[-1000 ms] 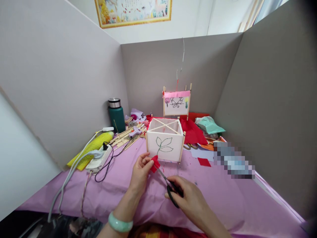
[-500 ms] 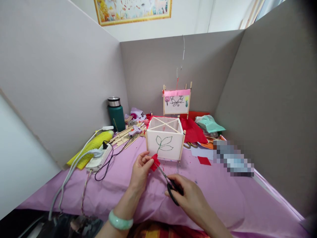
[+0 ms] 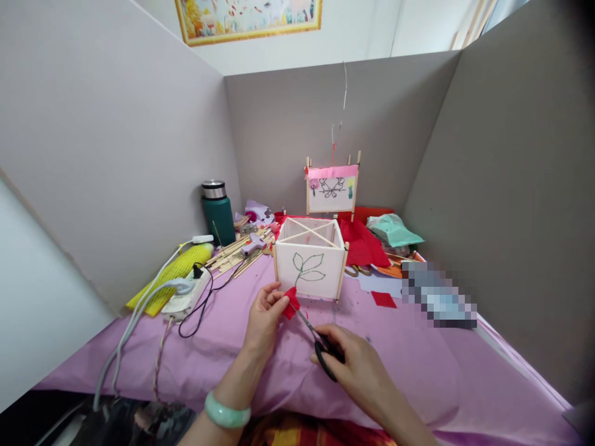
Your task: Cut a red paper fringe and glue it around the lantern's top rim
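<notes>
Between the thumb and fingers of my left hand [image 3: 266, 316] is pinched a small piece of red fabric or paper [image 3: 292, 305]. My right hand [image 3: 349, 356] grips the black handles of a pair of scissors [image 3: 325, 356], whose blades reach up-left to the red piece. Just behind both hands stands a white box-shaped lantern [image 3: 309, 266] on a wooden stick frame, with a green leaf sprig drawn on its front and sticks crossed over its top. A red square [image 3: 383, 300] lies to the right on the cloth.
A smaller hanging lantern [image 3: 331, 192] is at the back. On the left are a green bottle [image 3: 218, 214], wooden sticks [image 3: 227, 260], a glue gun [image 3: 253, 244] and a power strip [image 3: 186, 297] with cables. Red cloth [image 3: 362, 241] and a mint packet [image 3: 394, 230] lie right. Grey partitions enclose the table.
Hardly anything differs. The scissors and my right hand have shifted very slightly, and the scissor blades still meet the red piece held in my left hand.
</notes>
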`<state>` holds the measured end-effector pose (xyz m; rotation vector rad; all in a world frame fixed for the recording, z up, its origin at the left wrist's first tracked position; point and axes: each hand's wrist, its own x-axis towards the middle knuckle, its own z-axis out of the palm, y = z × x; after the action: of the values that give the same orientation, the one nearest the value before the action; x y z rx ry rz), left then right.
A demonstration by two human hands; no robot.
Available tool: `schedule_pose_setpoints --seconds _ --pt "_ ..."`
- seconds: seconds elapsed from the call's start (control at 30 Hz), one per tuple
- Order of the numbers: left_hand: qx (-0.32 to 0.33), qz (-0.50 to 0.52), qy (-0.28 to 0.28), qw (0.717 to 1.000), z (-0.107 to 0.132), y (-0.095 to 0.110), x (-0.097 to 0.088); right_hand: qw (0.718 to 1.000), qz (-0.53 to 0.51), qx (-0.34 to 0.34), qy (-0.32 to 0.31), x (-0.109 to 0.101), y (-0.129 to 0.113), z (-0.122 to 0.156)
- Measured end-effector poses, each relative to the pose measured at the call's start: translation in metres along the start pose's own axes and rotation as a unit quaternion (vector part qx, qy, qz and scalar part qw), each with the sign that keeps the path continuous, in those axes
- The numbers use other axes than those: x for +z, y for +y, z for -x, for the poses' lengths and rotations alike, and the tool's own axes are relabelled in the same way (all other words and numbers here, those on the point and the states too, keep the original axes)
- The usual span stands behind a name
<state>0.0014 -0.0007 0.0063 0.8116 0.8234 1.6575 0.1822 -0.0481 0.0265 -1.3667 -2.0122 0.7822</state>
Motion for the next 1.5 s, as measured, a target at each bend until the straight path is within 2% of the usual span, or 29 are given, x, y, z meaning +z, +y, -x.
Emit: schedule_pose_setpoints --seconds 0.47,0.9,1.17,1.5 --pt "-0.010 0.008 0.006 1.000 0.0022 0.0032 0.0020 1.000 0.011 -0.010 0.000 0.0000 0.0011 -0.0009" --pt "-0.028 0.002 -0.012 1.000 0.0025 0.0026 -0.0007 1.000 0.003 -0.003 0.003 0.0017 0.0071 -0.0016" --pt "-0.011 0.007 -0.018 1.000 0.0002 0.0009 -0.0008 1.000 -0.004 -0.007 -0.018 -0.0022 0.0012 -0.0007" --pt "-0.013 0.001 -0.004 1.000 0.0010 0.0013 0.0002 1.000 0.001 -0.006 -0.011 0.0008 0.0013 -0.0025"
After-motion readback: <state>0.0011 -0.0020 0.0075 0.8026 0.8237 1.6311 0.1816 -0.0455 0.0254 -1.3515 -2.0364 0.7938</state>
